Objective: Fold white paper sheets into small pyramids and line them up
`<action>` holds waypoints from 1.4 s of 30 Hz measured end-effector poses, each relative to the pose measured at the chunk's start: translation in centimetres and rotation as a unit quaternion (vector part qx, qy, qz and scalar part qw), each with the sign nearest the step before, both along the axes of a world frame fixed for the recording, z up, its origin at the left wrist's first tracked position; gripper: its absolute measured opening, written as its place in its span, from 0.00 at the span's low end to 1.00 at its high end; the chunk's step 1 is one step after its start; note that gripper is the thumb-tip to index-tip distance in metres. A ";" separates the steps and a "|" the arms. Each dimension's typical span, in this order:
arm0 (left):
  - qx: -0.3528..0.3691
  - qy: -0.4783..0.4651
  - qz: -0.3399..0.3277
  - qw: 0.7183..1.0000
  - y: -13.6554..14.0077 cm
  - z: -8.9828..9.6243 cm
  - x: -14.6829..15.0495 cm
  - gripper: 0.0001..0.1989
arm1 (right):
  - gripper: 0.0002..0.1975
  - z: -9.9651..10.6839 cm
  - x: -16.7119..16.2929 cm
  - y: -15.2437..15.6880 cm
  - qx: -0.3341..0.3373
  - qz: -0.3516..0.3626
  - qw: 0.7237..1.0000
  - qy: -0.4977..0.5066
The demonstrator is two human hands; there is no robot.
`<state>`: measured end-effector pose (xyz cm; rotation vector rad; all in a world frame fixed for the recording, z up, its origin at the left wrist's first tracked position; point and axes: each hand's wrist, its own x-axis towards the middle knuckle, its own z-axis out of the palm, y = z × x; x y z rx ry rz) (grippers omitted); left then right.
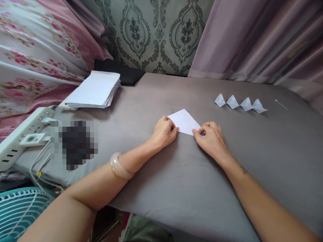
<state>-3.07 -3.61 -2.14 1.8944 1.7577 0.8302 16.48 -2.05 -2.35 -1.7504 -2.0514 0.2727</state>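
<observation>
Around the paper (184, 121), a grey table (156, 188). Nearest, well left of the paper and beside the table's edge, a teal fan (21, 213). Short of the paper, on the left wrist, a pale bangle (118, 168). At the paper's left end, the left hand (165, 131), fingers curled, pinching the edge against the thumb. At the paper's right corner, the right hand (211, 137), thumb and forefinger ringed, pinching too. Between both, on the table, the paper itself: white, one corner pointing away. Far left of the paper, a dark pixelated patch (78, 144), unidentifiable, and a power strip (37, 124). Right of the paper and beyond, four folded pieces (246, 104) in a line, then a swab (281, 104). Left of the paper and beyond, a stack (94, 89) of sheets, then black cloth (132, 74). Behind everything past the paper, patterned wallpaper (160, 33).
</observation>
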 end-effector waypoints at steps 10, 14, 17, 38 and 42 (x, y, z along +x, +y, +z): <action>0.003 0.022 -0.005 1.000 -0.1 0.3 -0.1 0.04 | 0.13 0.0 0.1 0.2 -0.015 0.000 1.000 0.001; 0.003 0.029 -0.014 0.999 0.1 0.1 -0.2 0.04 | 0.13 -0.3 0.2 0.3 -0.011 0.006 1.000 0.001; 0.008 0.029 -0.019 0.999 0.3 -0.3 -0.4 0.04 | 0.15 -0.3 0.4 0.2 -0.011 0.010 1.000 -0.001; -0.021 0.113 -0.100 0.988 0.8 1.0 -0.8 0.16 | 0.20 1.6 -2.4 -3.4 0.063 0.210 0.973 -0.076; -0.038 0.100 -0.024 0.994 0.9 1.0 -1.0 0.22 | 0.25 1.6 -3.1 -4.2 0.048 0.199 0.968 -0.147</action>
